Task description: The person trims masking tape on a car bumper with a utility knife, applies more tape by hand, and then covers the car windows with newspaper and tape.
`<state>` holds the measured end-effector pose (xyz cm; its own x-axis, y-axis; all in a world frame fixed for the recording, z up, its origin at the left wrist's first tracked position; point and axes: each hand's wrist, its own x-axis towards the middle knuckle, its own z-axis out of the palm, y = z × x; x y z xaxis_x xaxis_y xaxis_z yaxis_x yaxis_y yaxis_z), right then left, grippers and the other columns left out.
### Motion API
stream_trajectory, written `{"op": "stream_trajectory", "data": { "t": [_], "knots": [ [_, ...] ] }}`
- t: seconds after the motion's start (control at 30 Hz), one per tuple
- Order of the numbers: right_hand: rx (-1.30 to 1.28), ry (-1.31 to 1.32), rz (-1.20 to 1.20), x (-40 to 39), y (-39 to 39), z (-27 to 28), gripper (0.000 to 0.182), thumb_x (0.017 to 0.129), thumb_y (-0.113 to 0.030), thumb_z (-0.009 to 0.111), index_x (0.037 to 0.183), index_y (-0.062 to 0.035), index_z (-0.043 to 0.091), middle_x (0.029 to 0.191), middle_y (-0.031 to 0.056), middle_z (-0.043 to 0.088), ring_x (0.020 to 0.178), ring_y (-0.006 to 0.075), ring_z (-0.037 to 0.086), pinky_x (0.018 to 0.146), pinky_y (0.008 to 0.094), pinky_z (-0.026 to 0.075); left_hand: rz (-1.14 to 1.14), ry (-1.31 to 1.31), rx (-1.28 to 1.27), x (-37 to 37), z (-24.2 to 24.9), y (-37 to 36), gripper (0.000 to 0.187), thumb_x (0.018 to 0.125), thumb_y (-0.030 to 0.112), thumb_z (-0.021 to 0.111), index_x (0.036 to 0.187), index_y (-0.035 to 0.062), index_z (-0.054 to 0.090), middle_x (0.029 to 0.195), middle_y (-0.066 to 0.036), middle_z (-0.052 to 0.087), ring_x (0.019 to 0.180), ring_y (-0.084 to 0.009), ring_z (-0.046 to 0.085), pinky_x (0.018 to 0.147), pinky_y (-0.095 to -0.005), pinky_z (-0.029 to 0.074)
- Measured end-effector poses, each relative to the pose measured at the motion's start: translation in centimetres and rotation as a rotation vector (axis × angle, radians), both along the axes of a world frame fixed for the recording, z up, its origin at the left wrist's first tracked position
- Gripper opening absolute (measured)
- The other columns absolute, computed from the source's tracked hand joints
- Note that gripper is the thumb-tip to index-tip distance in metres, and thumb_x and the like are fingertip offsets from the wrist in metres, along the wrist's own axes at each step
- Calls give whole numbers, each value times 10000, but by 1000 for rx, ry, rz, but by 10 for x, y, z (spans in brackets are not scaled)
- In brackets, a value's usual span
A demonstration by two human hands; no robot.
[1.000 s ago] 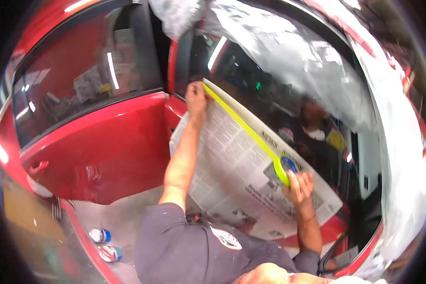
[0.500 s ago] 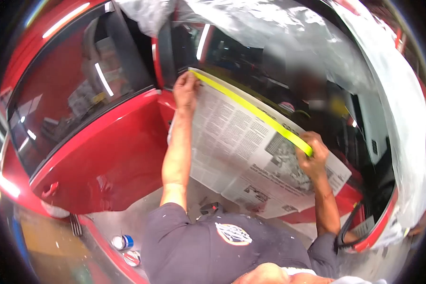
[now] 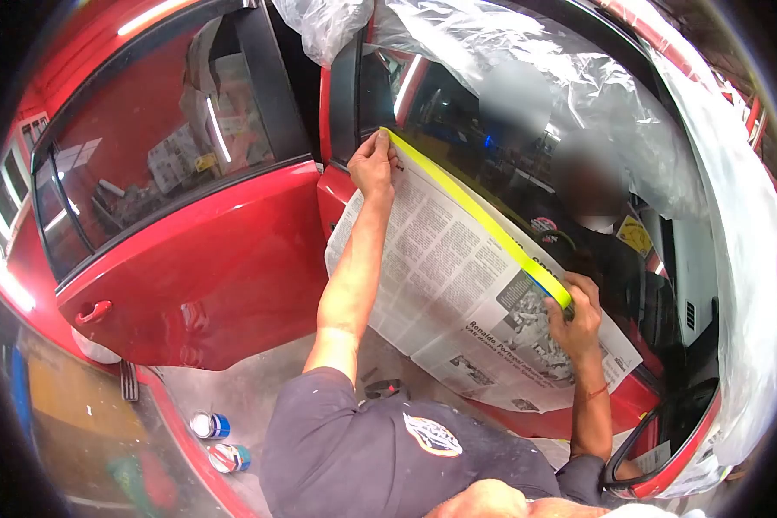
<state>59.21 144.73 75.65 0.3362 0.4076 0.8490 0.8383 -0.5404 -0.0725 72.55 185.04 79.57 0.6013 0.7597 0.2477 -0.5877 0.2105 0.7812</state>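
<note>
A newspaper sheet (image 3: 440, 276) hangs over the red front door of a car, just below its window (image 3: 457, 112). Bright yellow tape (image 3: 470, 207) runs along the sheet's upper edge. My left hand (image 3: 374, 164) pinches the tape and paper at the upper left corner, beside the window frame. Lower right, my right hand (image 3: 576, 315) has its fingers curled round the other end of the tape, in front of the newspaper. Whether a tape roll is inside that hand is hard to make out.
An open red rear door (image 3: 198, 276) with a dark window stands at the left. Clear plastic sheeting (image 3: 716, 173) covers the roof and right side. A side mirror (image 3: 665, 449) juts out at lower right. Two cans, one of them a blue-banded can (image 3: 209, 425), stand on the floor.
The view has shifted, so the doors and cans appear further right or higher. Both hands still hold the tape, and the newspaper's lower left part spreads further out to the left.
</note>
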Motion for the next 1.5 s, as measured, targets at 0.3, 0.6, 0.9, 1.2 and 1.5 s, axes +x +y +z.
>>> {"op": "stream_trajectory", "data": {
  "t": [0.3, 0.6, 0.9, 1.2, 1.5],
  "knots": [
    [176, 97, 64, 5, -5, -11, 406, 853, -95, 810, 1155, 10, 559, 1033, 198, 680, 912, 354, 665, 806, 414, 543, 229, 27, 94, 3, 3, -15, 262, 915, 219, 791, 1052, -4, 768, 730, -13, 674, 553, -63, 566, 500, -221, 488],
    [223, 81, 97, 15, -15, -37, 531, 935, -172, 761, 1354, -10, 476, 1121, 217, 650, 902, 314, 664, 794, 371, 547, 499, 273, 430, 4, -12, 9, 406, 927, 164, 684, 1257, -46, 573, 1053, -156, 648, 873, -285, 681, 797, -410, 562],
    [38, -110, 58, 4, -4, -1, 721, 715, 43, 809, 1376, -102, 559, 923, 157, 674, 889, 354, 661, 775, 455, 546, 271, 101, 1626, -41, -35, -16, 1100, 912, 660, 579, 1540, -147, 174, 1624, -348, 154, 1526, -490, 137, 1239, -562, 116],
    [106, 538, 366, -79, 31, 22, 243, 851, -69, 778, 1076, 8, 727, 838, 89, 679, 698, 213, 668, 670, 311, 580, 260, 127, 1796, -53, -34, -31, 1396, 674, 684, 798, 1529, -179, 111, 1614, -387, 99, 1535, -479, 91, 1256, -536, 58],
    [-19, 208, -546, -135, -54, 11, 416, 914, -234, 723, 1251, -3, 645, 807, 140, 706, 652, 309, 681, 600, 410, 528, 254, 217, 1783, -62, -25, -31, 1392, 676, 643, 819, 1554, -146, 82, 1644, -346, 75, 1555, -439, 60, 1247, -563, 35]
  ]
}}
